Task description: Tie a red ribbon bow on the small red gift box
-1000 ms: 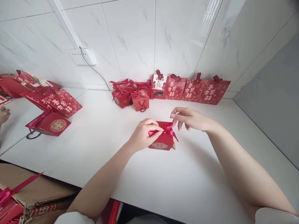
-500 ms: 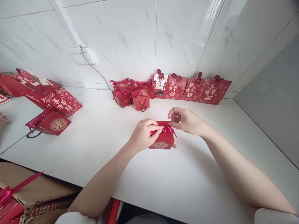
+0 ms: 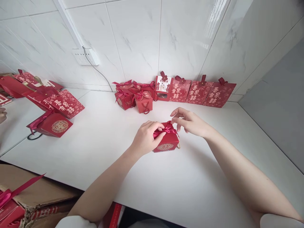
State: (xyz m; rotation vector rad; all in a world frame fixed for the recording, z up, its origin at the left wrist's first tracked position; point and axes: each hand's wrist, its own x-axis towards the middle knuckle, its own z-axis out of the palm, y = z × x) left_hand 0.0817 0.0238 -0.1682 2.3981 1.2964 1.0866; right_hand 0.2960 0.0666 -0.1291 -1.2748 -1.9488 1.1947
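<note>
A small red gift box [image 3: 167, 143] with a gold round emblem on its front sits on the white table [image 3: 142, 177], a little tilted. A red ribbon [image 3: 166, 129] is tied in a bow on its top. My left hand [image 3: 146, 136] is closed, pinching the left part of the ribbon against the box. My right hand [image 3: 190, 123] hovers at the right of the bow with fingers spread, fingertips touching or just above the ribbon.
Several finished red boxes with bows [image 3: 135, 96] and a row of red gift bags [image 3: 197, 91] stand along the tiled wall. More red bags [image 3: 54, 104] lie at the left. A cardboard carton [image 3: 28, 196] with ribbon is at lower left. Another person's hand [image 3: 2, 114] shows at the left edge.
My right hand went from open to pinching the bow, and now has its fingers spread again. The box has turned slightly and tilted. My left hand kept its hold.
</note>
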